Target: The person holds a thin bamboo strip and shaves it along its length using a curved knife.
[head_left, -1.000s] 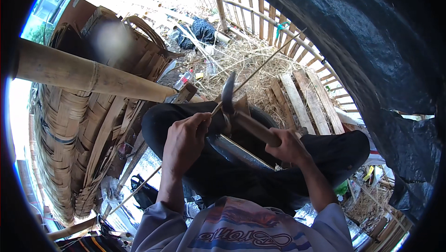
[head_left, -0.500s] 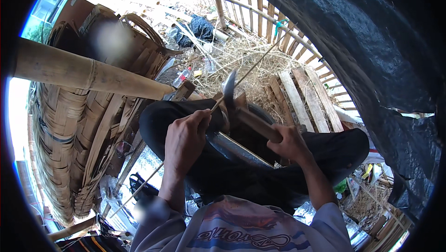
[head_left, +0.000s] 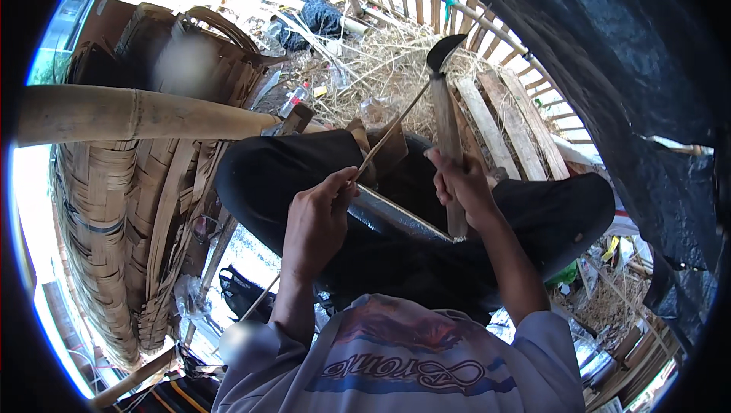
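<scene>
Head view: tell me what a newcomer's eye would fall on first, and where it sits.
First, the hooked knife with a dark curved blade, held up by its wooden handle in the right hand, just right of centre. Next, the thin stick pinched in the left hand, slanting up toward the knife. Then the big woven panels along the left side, with a thick pole crossing them.

Rustic makeshift shelter, bamboo slat fence (head_left: 435, 0), dark plastic sheeting (head_left: 609, 70), straw-strewn ground (head_left: 403, 59)
</scene>
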A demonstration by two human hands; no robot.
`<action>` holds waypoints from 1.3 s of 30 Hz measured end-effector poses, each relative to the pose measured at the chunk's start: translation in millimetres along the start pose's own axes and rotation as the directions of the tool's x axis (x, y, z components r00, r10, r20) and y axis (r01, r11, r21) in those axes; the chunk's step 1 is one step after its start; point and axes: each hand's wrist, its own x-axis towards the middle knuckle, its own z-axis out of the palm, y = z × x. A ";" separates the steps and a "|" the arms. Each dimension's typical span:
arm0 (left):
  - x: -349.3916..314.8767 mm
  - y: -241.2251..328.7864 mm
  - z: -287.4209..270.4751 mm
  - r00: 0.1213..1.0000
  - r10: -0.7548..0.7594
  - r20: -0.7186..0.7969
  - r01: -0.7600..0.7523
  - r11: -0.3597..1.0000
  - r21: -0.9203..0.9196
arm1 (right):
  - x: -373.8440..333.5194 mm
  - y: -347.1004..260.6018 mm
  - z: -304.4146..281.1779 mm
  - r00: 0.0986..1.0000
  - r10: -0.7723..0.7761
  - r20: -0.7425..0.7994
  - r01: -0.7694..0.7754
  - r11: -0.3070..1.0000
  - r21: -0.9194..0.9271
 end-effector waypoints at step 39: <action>-43.2 -53.6 162.6 0.839 -0.170 0.518 0.463 0.722 -0.514 | 11.1 18.8 -12.9 0.981 -0.046 -0.188 0.077 0.983 0.166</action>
